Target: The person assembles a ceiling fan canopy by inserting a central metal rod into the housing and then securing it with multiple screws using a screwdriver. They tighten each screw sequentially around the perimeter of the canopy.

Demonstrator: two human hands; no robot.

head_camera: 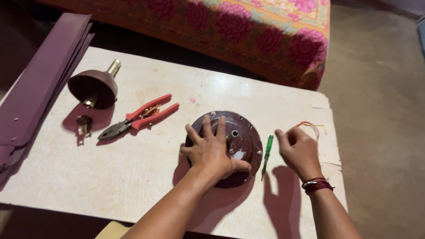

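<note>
A round maroon fan motor housing lies flat on the pale table, a short shaft sticking up at its middle. My left hand rests spread on top of it, fingers apart. My right hand hovers just to its right, fingers curled around thin red and yellow wires. Between the housing and my right hand lies a green-handled screwdriver.
Red-handled pliers lie left of the housing. A maroon cup-shaped canopy with a brass rod sits at the far left, a small metal part beside it. Maroon fan blades overhang the left edge. A flowered bedspread lies beyond the table.
</note>
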